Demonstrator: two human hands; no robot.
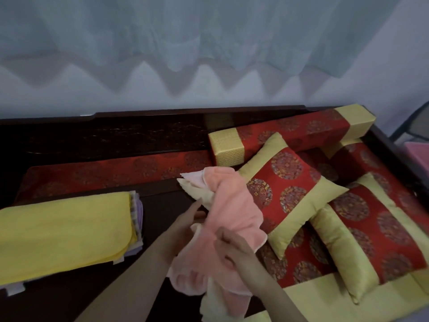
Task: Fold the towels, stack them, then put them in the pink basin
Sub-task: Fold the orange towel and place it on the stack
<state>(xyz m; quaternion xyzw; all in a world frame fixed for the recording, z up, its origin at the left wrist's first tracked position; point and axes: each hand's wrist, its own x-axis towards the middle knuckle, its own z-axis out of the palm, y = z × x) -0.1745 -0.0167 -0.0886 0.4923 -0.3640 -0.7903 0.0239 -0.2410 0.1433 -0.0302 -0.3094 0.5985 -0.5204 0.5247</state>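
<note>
A crumpled pink towel point(228, 219) with a cream underside hangs in the air at the centre, over the dark wooden tabletop. My right hand point(232, 249) grips its middle from the near side. My left hand point(185, 225) holds its left edge, fingers pointing up toward the cream corner. On the left lies a stack of folded towels point(65, 231), a yellow one on top and purple and white layers showing at its right edge. A pink object point(417, 156), possibly the basin, shows at the far right edge, mostly cut off.
The dark wooden table point(160, 205) sits on a wooden couch. Red-and-gold cushions point(287, 189) and a bolster point(278, 133) crowd the right side, touching the towel's right edge. A pale curtain hangs behind the couch back.
</note>
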